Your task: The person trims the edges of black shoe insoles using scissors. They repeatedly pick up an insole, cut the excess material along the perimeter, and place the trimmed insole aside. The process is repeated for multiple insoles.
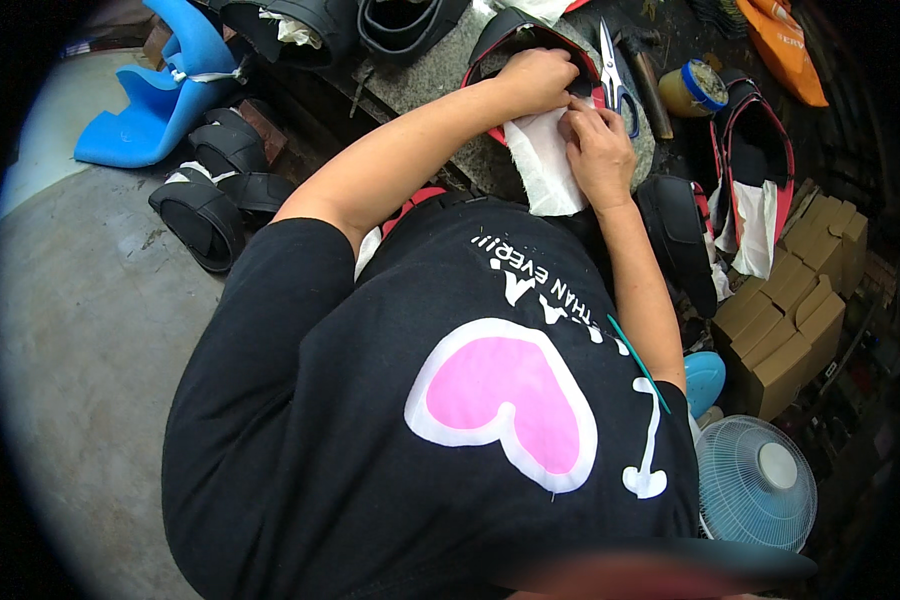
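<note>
At the upper middle of the view, over a grey stone slab (402, 88): red-edged black shoe piece (500, 36), its hollow facing up, white cloth (547, 165) hanging from its near side toward the wearer's black shirt (350, 400). Left hand (538, 80) reaches in from the left, back of hand up, fingers bent down over the hollow; fingertips partly hidden, so cannot tell whether they pinch anything. Right hand (602, 155) just beside it, fingers bent and close together, a narrow posture, tips at the cloth's upper edge; cannot tell how firmly, or whether, the cloth is gripped. Hands nearly meet at the fingertips.

Right of the piece: scissors (608, 62), blades pointing away from the wearer; then a hammer (652, 95); then a jar (684, 92) with blue about its top. Farther right, another red-edged piece (785, 160) with white cloth in it, cardboard boxes (800, 300) nearer the wearer, and a fan (755, 480) low down. Far left: blue sheet (155, 115), bent and tied, above several black shoe pieces (205, 212)
</note>
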`<state>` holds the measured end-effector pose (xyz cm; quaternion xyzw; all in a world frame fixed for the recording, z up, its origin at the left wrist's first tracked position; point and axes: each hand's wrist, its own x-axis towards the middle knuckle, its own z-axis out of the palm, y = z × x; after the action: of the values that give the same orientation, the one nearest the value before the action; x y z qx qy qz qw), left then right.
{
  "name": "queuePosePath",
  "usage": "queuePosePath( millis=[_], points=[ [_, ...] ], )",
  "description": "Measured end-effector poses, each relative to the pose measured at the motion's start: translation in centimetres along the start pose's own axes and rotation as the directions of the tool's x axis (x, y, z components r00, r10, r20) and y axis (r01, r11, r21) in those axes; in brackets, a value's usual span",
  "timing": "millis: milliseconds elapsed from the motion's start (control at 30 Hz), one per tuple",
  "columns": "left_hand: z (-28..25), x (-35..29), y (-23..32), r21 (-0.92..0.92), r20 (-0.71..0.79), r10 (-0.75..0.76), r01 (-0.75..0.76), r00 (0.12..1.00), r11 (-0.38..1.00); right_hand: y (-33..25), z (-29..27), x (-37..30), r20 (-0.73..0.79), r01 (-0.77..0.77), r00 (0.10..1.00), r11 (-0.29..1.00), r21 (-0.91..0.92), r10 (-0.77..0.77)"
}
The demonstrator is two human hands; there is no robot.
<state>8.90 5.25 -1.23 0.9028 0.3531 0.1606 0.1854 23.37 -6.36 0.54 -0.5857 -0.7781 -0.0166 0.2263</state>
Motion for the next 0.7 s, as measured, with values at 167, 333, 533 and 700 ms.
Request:
queuePosePath(
  millis=[167,333,533,700],
  points=[
    [0.4,0.6,-0.3,-0.015,-0.004,-0.040,0.040,0.999,0.999,-0.2,-0.2,-0.2,0.008,0.043,0.999,0.999,-0.009,-0.043],
    [0.7,0.7,-1.2,-0.101,-0.017,-0.009,0.007,1.000,0.995,0.3,-0.7,0.5,0.086,0.067,0.994,0.998,-0.010,-0.066],
    [1.0,0.5,-1.3,-0.173,-0.060,-0.013,0.003,0.998,0.985,-0.1,-0.4,0.8,0.090,-0.076,0.993,0.997,0.019,0.074],
    [0.6,0.6,-1.0,-0.159,0.036,-0.072,0.077,0.997,0.984,1.0,-0.1,0.2,0.057,-0.147,0.989,0.966,0.213,0.138]
  ],
)
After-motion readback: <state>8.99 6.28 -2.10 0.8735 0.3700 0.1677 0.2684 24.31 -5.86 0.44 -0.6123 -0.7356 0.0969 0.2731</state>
